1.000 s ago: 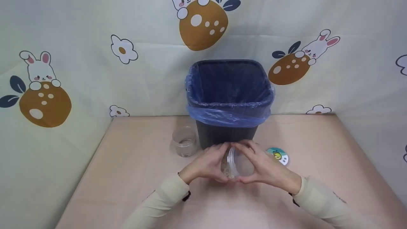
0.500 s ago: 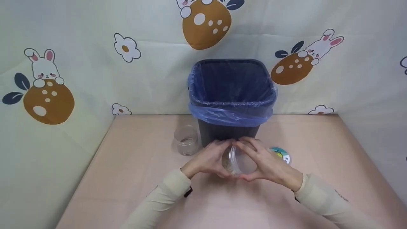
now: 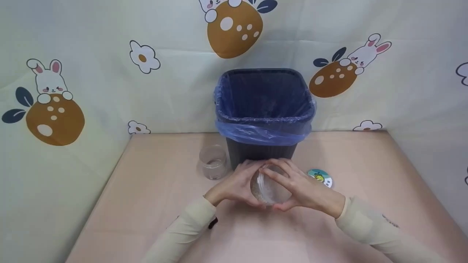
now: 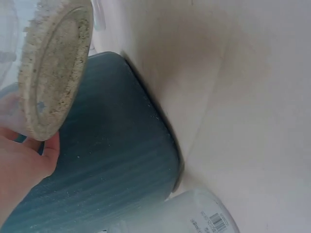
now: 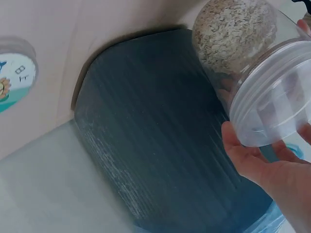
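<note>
My left hand and right hand hold a clear plastic jar between them, tilted on its side in front of the bin. Beige flakes, like oats, fill its lower end. A translucent lid with a ridged rim sits over the mouth, and the right fingers and thumb grip around it. The left fingers curl round the jar body; in the left wrist view its flake-covered base faces the camera. Much of the jar's side is hidden by my hands in the head view.
A dark bin with a blue bag liner stands right behind my hands. Left of it is an empty clear jar. To the right lies a round teal and white printed disc. Patterned cloth walls enclose the table.
The lid now faces the head camera more, its rim a little further left. My right fingers have shifted leftward over it. Both hands keep hold of the jar in nearly the same place.
</note>
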The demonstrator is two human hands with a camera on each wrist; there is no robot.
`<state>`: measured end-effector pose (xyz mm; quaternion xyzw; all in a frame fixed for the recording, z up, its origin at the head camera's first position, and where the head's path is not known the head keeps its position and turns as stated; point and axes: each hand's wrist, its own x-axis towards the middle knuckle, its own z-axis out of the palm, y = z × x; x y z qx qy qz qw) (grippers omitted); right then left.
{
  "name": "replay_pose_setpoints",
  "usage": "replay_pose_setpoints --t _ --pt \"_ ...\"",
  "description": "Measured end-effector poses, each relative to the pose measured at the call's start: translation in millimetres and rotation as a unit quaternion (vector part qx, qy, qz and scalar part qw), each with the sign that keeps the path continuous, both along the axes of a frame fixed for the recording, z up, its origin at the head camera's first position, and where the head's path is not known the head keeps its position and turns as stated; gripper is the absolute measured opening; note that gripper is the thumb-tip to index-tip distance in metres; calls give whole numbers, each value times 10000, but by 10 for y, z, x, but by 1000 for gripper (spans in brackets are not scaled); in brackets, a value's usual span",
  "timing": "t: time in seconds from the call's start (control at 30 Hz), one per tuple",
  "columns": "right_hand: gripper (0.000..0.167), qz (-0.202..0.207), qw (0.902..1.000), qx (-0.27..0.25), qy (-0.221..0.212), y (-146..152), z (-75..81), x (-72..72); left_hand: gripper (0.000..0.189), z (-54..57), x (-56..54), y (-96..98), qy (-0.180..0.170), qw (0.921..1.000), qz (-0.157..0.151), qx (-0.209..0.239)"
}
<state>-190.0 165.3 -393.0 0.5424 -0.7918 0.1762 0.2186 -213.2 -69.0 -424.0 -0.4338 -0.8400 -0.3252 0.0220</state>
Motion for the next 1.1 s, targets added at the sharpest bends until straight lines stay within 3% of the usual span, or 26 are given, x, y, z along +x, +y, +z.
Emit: replay_pose_setpoints --t 0.2,0.4,0.6,0.67,0.8,0.9,1.0,1.1 --pt "96 85 9995 279 115 -15 35 4 108 37 -1 -42 188 9997 -84 -86" --pt "99 292 9898 925 1041 -40 33 122 103 31 46 -87 -174 9980 -506 -344" --pt "92 879 9658 1393 2004 -44 14 125 101 43 84 -122 -327 9935 -849 -690" --pt "77 1110 9538 1407 2412 -44 13 94 101 59 76 -119 -281 9922 -967 -735" --pt "36 1558 9208 1474 3257 -68 23 38 101 98 66 -121 -280 9894 -1066 -943" --pt "37 1639 9104 1685 3404 -76 32 18 102 116 58 -139 -366 9893 -918 -1071" --pt "46 1404 9175 1958 3165 -45 39 3 101 119 43 -166 -398 9914 -667 -1053" --pt "74 1117 9513 1909 2145 11 34 -19 99 114 28 -185 -385 9945 -442 -871"
